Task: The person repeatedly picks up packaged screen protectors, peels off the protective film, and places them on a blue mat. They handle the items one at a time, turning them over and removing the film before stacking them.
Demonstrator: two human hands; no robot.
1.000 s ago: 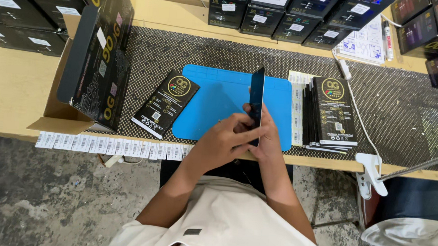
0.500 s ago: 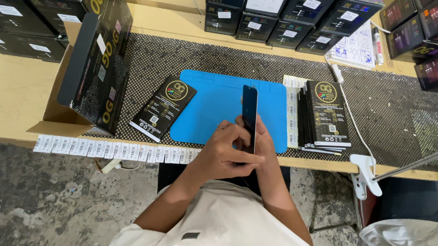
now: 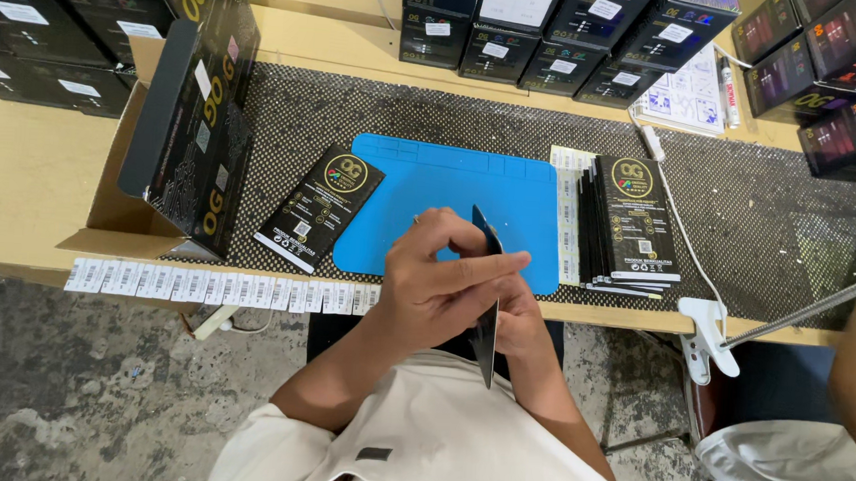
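1. The left hand [image 3: 435, 290] and right hand [image 3: 521, 323] hold a thin dark slab [image 3: 486, 302] edge-on at the near edge of the blue mat [image 3: 450, 188].
2. Left fingers are clamped across the slab; the right fingers seem closed on it too, though mostly hidden.
3. A single black packet [image 3: 320, 208] lies left of the mat.
4. A stack of black packets [image 3: 634, 222] lies right of it.
5. A label strip [image 3: 221, 286] lines the table's near edge.

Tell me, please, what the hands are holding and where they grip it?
Both the left hand and right hand hold a thin dark flat packet edge-on, gripping its middle.
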